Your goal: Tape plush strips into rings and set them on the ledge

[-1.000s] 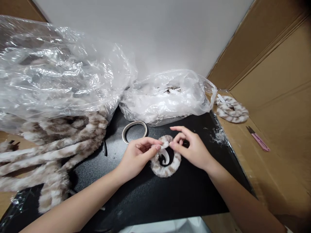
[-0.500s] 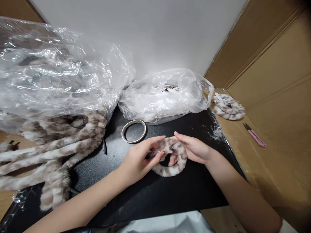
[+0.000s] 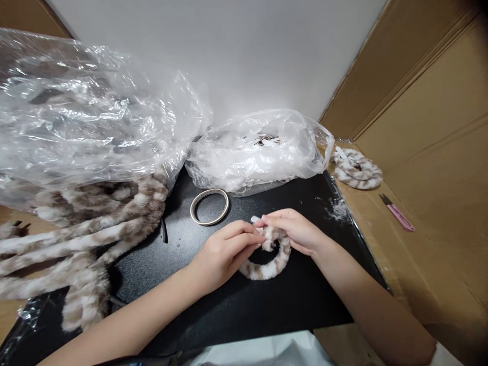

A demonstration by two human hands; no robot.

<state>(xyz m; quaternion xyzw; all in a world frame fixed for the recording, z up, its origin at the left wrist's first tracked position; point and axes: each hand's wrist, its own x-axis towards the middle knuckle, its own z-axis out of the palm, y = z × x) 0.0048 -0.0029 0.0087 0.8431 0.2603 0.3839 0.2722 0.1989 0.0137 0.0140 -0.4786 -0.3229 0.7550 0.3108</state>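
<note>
A fluffy white-and-brown fur ring (image 3: pixel 269 268) rests low over the black tabletop (image 3: pixel 221 315), with both my hands at its upper part. My left hand (image 3: pixel 229 249) pinches at the ring's upper left, fingertips pressed together. My right hand (image 3: pixel 295 229) is closed on the ring's upper right, thumb and fingers meeting near the left fingertips. A small white tag (image 3: pixel 254 219) sticks out by the right fingertips. What exactly lies between the left fingertips is hidden.
Left, long fur strips (image 3: pixel 114 229) spill from a large clear plastic bag (image 3: pixel 95 112). Behind my hands are a tape roll (image 3: pixel 209 207) and a smaller plastic bag (image 3: pixel 259 157). On cardboard at right lie fur rings (image 3: pixel 358 173) and pink-handled thread snips (image 3: pixel 398 213).
My hands have come together at the top of the ring. The right hand has shifted left and closed its fingers. The white tag now shows above the fingertips instead of inside the ring.
</note>
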